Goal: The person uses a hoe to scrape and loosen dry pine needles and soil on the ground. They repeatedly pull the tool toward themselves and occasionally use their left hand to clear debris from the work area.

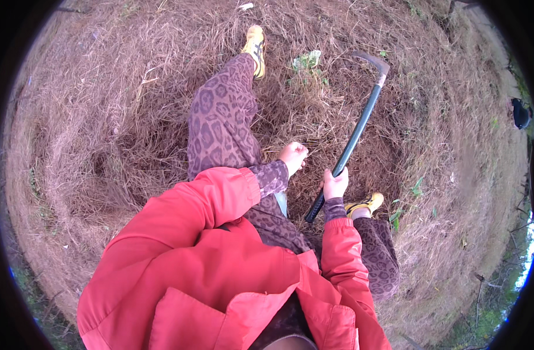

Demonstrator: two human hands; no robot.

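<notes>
My right hand (335, 183) grips the lower part of a long dark green handle, near its black ribbed end. The tool is a long-handled sickle (357, 131) with a curved, worn metal blade (375, 63) at the far end, pointing left above the dry grass. To the left of the handle is my left hand (294, 157), its fingers curled together over the grass by my knee; whether something thin is between them I cannot tell. A pale, flat object (281, 203) shows partly below my left wrist, mostly hidden by the sleeve and my leg.
Dry cut grass (96, 109) covers the sloping ground around me. A leafy green plant (307, 61) stands left of the blade. My yellow shoes (256, 52) rest on the grass. Small green weeds (396, 217) grow at right, and a dark object (521, 113) lies at the far right.
</notes>
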